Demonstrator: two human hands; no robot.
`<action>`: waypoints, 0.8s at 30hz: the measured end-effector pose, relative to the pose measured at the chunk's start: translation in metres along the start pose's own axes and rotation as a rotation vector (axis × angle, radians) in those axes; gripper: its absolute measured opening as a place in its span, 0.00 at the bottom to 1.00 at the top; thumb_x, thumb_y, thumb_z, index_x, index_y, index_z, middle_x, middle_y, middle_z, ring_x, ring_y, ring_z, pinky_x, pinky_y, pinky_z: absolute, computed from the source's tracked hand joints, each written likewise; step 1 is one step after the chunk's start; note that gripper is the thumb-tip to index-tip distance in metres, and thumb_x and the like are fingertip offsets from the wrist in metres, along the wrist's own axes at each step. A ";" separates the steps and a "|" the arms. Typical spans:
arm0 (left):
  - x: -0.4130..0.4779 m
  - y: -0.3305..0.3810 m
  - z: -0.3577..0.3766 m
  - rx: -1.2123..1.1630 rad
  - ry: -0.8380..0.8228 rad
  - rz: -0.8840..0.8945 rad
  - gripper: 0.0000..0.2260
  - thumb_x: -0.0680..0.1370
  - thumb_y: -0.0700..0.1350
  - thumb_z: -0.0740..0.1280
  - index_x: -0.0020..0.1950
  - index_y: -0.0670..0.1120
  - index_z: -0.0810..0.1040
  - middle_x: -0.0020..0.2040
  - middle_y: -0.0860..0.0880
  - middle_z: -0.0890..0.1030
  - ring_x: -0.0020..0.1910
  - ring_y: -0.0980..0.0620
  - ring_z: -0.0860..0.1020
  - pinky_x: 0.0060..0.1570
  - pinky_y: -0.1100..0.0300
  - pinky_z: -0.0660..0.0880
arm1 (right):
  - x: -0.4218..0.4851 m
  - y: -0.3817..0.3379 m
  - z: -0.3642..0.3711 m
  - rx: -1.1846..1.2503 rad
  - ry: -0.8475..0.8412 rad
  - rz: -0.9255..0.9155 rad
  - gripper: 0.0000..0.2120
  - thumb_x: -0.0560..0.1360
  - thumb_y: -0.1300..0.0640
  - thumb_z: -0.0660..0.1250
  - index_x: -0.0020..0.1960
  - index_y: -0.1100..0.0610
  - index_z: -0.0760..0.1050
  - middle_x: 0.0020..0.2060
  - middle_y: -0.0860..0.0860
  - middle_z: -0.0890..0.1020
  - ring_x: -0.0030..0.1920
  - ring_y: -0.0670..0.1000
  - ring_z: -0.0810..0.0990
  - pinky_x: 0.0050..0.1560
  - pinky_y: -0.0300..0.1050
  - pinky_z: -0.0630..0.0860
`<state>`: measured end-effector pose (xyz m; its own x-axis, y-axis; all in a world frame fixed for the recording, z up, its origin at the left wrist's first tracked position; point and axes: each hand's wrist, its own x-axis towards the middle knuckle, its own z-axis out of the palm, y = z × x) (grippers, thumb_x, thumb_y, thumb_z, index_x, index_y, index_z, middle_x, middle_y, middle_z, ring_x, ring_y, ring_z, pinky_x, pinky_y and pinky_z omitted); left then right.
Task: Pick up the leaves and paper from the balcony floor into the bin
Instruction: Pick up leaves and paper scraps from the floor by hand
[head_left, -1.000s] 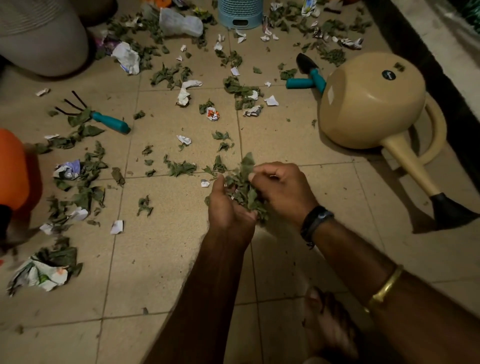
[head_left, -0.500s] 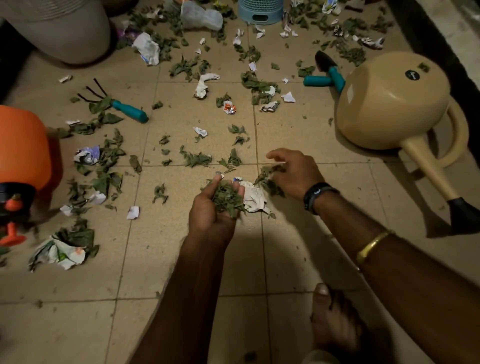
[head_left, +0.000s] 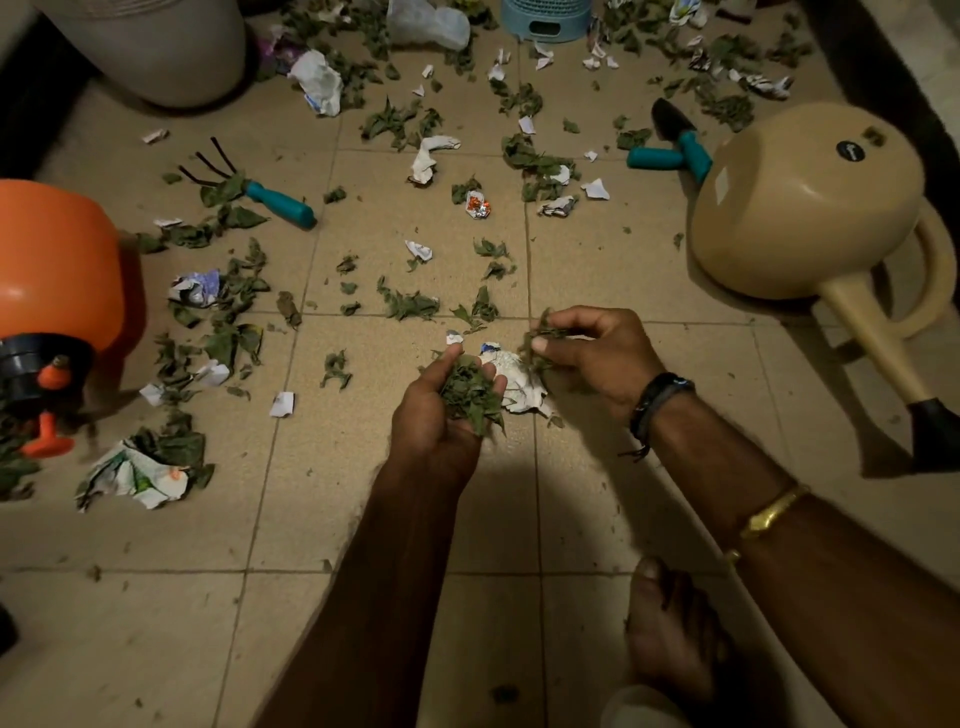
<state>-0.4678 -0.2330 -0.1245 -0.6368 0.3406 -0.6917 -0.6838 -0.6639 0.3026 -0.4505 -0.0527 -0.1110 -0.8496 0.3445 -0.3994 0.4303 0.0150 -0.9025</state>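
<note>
Tan balcony tiles lie strewn with leaves. Just left of a crumpled paper wad, the left hand cups a leaf heap, likely as a tray. Right of the wad, the right hand pinches a leaf sprig. The blue bin stands far beyond.

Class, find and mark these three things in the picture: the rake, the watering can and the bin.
rake (head_left: 280, 203): head view, on its teal handle.
watering can (head_left: 805, 208): head view, on the side of its beige body.
bin (head_left: 569, 14): head view, on its blue wall at the top edge.
</note>
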 end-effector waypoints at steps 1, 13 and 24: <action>0.000 -0.004 0.000 0.026 -0.015 0.003 0.08 0.80 0.41 0.66 0.55 0.39 0.79 0.52 0.40 0.82 0.51 0.42 0.81 0.64 0.48 0.75 | -0.009 -0.006 0.007 0.096 -0.085 0.023 0.12 0.70 0.65 0.77 0.52 0.56 0.84 0.52 0.51 0.85 0.47 0.50 0.86 0.43 0.43 0.82; -0.008 -0.021 -0.019 0.068 -0.063 0.014 0.16 0.83 0.42 0.61 0.69 0.36 0.74 0.66 0.35 0.77 0.60 0.41 0.79 0.58 0.52 0.77 | -0.028 -0.009 0.044 -0.420 -0.354 -0.212 0.30 0.65 0.59 0.81 0.63 0.47 0.74 0.40 0.48 0.86 0.40 0.46 0.85 0.41 0.47 0.82; -0.005 0.007 -0.037 -0.061 0.126 0.097 0.07 0.81 0.38 0.64 0.58 0.43 0.78 0.53 0.38 0.80 0.49 0.43 0.81 0.57 0.47 0.79 | -0.008 0.045 0.060 -1.240 -0.029 -0.350 0.32 0.74 0.36 0.67 0.74 0.45 0.67 0.61 0.55 0.76 0.59 0.59 0.75 0.51 0.50 0.75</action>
<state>-0.4558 -0.2643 -0.1430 -0.6468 0.1890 -0.7389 -0.5958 -0.7300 0.3349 -0.4425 -0.1107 -0.1580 -0.9738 0.1249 -0.1902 0.1653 0.9628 -0.2137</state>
